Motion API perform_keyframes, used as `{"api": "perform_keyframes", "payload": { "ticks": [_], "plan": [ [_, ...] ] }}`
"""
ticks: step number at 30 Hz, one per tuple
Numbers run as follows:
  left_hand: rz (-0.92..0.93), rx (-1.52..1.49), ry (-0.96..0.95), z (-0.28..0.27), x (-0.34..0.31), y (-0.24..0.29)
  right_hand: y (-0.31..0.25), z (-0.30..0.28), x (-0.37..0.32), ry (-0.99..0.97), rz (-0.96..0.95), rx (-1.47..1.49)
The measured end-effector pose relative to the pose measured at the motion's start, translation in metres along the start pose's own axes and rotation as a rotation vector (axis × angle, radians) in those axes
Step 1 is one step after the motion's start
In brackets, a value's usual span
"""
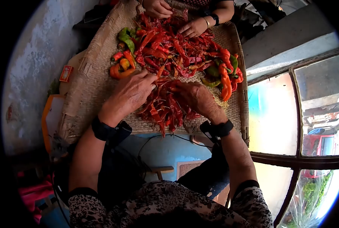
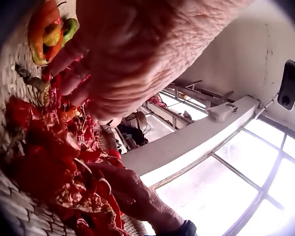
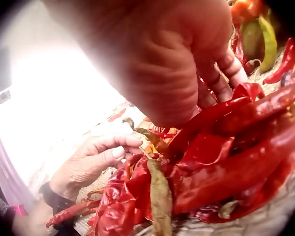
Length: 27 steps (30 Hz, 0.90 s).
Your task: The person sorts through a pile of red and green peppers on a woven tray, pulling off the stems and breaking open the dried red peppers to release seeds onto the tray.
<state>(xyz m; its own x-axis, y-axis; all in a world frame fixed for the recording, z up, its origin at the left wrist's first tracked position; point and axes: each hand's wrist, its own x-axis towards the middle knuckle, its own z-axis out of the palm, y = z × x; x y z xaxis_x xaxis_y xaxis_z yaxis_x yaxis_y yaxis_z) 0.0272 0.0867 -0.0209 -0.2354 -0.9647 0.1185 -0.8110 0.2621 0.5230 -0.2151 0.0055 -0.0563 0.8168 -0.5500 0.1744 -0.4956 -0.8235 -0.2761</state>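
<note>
Between my two hands, at the near side of a woven tray (image 1: 72, 110), lies a heap of wrinkled red chili peppers (image 1: 173, 108). My left hand (image 1: 129, 93) reaches in from the left, and its thumb and forefinger pinch an orange chili pepper (image 1: 160, 71). In the right wrist view the left hand (image 3: 96, 160) shows beside a dried greenish chili pepper (image 3: 161, 196). My right hand (image 1: 201, 98) grips red chilies at the heap's right side, its fingertips hidden among them. The left wrist view shows this right hand (image 2: 137, 196) low over the peppers.
Across the tray another person's hands (image 1: 192, 27) work in a larger red chili pile (image 1: 165, 47). Green and orange peppers (image 1: 125, 62) sit at the left, more twisted peppers (image 1: 225, 76) at the right. A window (image 1: 274, 114) borders the right; a small red box (image 1: 66, 73) lies left.
</note>
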Motion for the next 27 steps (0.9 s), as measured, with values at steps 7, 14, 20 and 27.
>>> {"api": "perform_keyframes", "payload": {
  "ticks": [7,14,20,27],
  "plan": [
    [0.388,-0.031,-0.121,0.037,-0.007,0.01,-0.002,-0.014,-0.035,0.144,0.337,0.132],
    [0.303,-0.028,-0.138,0.04,-0.007,0.008,0.001,-0.051,-0.035,0.249,0.404,0.261],
    [0.347,0.021,-0.103,0.048,-0.005,0.009,0.025,-0.056,-0.025,0.419,0.449,0.815],
    [0.274,-0.044,-0.11,0.045,-0.004,0.006,0.064,-0.032,-0.046,0.066,0.377,0.185]
  ]
}}
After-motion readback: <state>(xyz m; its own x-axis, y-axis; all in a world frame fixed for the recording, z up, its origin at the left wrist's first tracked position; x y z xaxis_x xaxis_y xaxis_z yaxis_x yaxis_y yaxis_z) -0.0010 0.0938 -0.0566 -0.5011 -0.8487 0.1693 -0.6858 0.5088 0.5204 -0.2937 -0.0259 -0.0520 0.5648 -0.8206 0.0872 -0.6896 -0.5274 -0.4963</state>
